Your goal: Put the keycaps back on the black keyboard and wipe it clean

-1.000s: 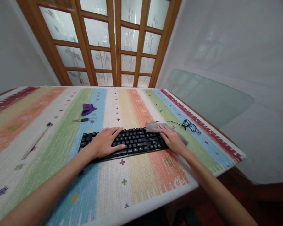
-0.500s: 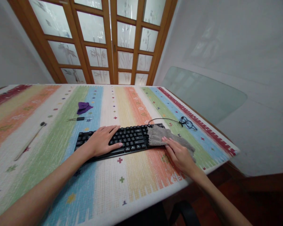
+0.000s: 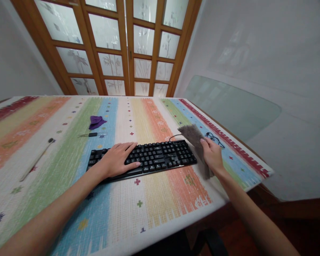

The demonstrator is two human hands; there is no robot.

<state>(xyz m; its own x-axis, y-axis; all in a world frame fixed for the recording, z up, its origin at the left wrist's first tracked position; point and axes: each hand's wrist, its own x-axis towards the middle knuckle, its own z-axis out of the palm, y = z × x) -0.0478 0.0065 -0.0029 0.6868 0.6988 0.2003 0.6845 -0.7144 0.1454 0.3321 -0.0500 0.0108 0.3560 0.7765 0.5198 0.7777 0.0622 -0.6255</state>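
A black keyboard (image 3: pixel 160 156) lies on the striped tablecloth in front of me. Flat across its left part rests my left hand (image 3: pixel 120 160), fingers stretched out and thumb apart, covering some of the keys. My right hand (image 3: pixel 212 154) is closed on a grey cloth (image 3: pixel 194 138) just past the keyboard's right end. The cloth is raised and hangs at a slant, partly in front of the cable (image 3: pixel 215 139), which lies coiled behind my right hand.
To the left lie a thin-handled brush (image 3: pixel 37 160), a purple cloth (image 3: pixel 97 122) and a small tool with a black grip (image 3: pixel 92 134). The tablecloth (image 3: pixel 122 213) ends at the near table edge, above a dark chair (image 3: pixel 210 241). A wall stands on the right.
My right hand has lifted the grey cloth off the keyboard and moved right and up, uncovering the number keys. My left hand stays in place on the keyboard.
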